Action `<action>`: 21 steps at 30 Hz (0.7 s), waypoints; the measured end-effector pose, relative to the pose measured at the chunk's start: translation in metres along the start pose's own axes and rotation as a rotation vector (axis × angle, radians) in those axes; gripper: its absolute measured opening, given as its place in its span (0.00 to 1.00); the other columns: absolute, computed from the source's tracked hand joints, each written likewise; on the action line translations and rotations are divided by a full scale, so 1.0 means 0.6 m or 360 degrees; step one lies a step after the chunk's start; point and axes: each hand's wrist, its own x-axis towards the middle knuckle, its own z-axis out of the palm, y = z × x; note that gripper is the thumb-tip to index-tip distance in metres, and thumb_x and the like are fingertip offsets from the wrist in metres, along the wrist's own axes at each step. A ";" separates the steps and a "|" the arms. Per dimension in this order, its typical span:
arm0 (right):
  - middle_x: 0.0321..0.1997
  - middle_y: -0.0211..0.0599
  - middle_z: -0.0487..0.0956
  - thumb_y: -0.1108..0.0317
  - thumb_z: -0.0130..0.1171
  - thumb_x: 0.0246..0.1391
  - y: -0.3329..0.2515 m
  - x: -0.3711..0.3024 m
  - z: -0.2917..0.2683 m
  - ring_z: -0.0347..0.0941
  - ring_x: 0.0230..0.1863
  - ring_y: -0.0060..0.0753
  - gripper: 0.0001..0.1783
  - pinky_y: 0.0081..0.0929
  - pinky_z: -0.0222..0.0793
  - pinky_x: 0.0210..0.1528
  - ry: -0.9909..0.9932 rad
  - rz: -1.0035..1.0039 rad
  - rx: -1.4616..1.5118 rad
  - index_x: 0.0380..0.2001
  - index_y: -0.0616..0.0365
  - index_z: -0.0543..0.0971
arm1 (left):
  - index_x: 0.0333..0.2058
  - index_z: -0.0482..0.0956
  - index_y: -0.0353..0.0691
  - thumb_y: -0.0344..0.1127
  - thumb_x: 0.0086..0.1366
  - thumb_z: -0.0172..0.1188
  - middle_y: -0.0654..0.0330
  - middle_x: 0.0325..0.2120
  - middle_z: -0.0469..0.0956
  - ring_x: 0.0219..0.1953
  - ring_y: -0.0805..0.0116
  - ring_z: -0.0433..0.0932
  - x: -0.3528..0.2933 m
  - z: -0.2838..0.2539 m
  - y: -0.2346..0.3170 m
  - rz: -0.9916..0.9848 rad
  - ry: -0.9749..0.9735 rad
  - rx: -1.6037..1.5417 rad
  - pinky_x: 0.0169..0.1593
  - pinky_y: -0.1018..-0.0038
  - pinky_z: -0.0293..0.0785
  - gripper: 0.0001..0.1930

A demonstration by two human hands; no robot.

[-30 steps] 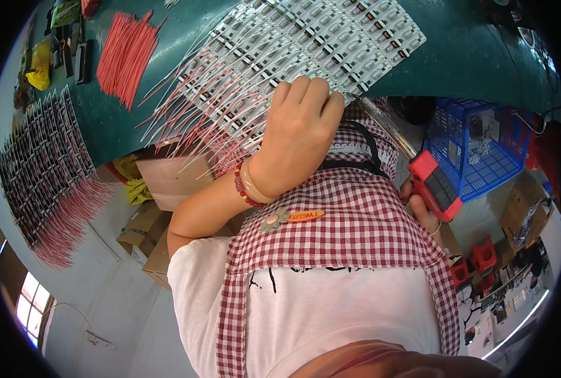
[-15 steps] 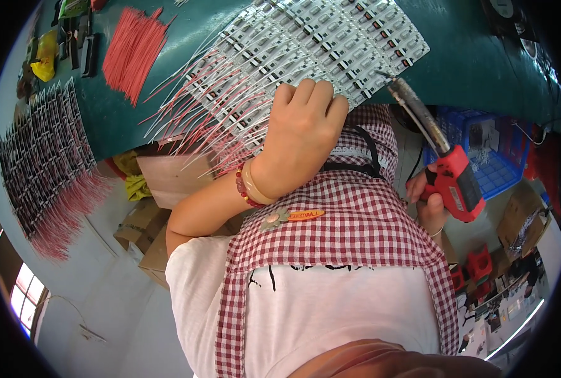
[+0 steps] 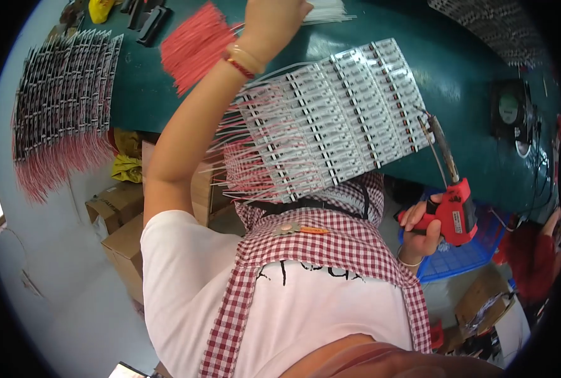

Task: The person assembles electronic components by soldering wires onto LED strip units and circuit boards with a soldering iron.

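My right hand grips a red and black soldering gun. Its long metal tip reaches up to the right corner of a panel of small white circuit boards. White and red wires stick out from the panel's left part. At the upper edge, my left hand is beside a bundle of white wires; its fingers are partly cut off and I cannot see whether they hold anything. Below the left wrist is a pile of red wires.
Wired board panels hang over the green table's left edge. Further panels lie far right, near a black round device. A blue crate and cardboard boxes stand below. A person in red is at right.
My left hand has left the panel and moved up to the white wires. The view has shifted, and the panel lies turned differently. The soldering gun remains in my right hand.
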 end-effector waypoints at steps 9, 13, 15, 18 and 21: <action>0.17 0.35 0.67 0.47 0.53 0.62 0.007 0.028 0.032 0.63 0.15 0.24 0.31 0.23 0.66 0.19 -0.0082 0.0081 0.0124 0.51 0.64 0.62 | 0.31 0.81 0.40 0.39 0.58 0.64 0.54 0.31 0.78 0.38 0.53 0.78 0.002 -0.044 -0.041 -0.0054 0.0306 -0.0053 0.41 0.59 0.72 0.09; 0.20 0.33 0.67 0.49 0.49 0.65 0.010 0.045 0.045 0.61 0.16 0.22 0.29 0.21 0.64 0.18 -0.0037 0.0175 0.0357 0.53 0.64 0.62 | 0.34 0.82 0.43 0.37 0.56 0.66 0.59 0.36 0.78 0.44 0.56 0.76 -0.094 -0.105 -0.095 -0.0140 -0.0019 0.0633 0.44 0.61 0.71 0.08; 0.22 0.33 0.66 0.51 0.45 0.67 0.018 0.060 0.053 0.60 0.16 0.21 0.26 0.19 0.62 0.18 -0.0060 0.0221 0.0531 0.54 0.64 0.62 | 0.34 0.82 0.44 0.38 0.55 0.67 0.60 0.36 0.77 0.46 0.57 0.74 -0.125 -0.092 -0.102 -0.0196 -0.0029 0.0598 0.45 0.60 0.70 0.09; 0.22 0.33 0.67 0.51 0.45 0.68 0.018 0.085 0.062 0.60 0.16 0.21 0.26 0.19 0.62 0.17 -0.0150 0.0258 0.0606 0.54 0.63 0.62 | 0.34 0.80 0.44 0.38 0.54 0.67 0.60 0.34 0.75 0.44 0.57 0.72 -0.146 -0.065 -0.121 -0.0210 0.0142 0.0474 0.43 0.60 0.68 0.10; 0.22 0.34 0.67 0.52 0.45 0.68 -0.008 0.099 0.065 0.60 0.16 0.21 0.25 0.19 0.63 0.19 -0.0179 0.0275 0.0659 0.54 0.63 0.62 | 0.32 0.77 0.43 0.35 0.55 0.65 0.60 0.33 0.74 0.42 0.57 0.72 -0.145 -0.068 -0.114 -0.0267 0.0250 0.0293 0.41 0.60 0.66 0.08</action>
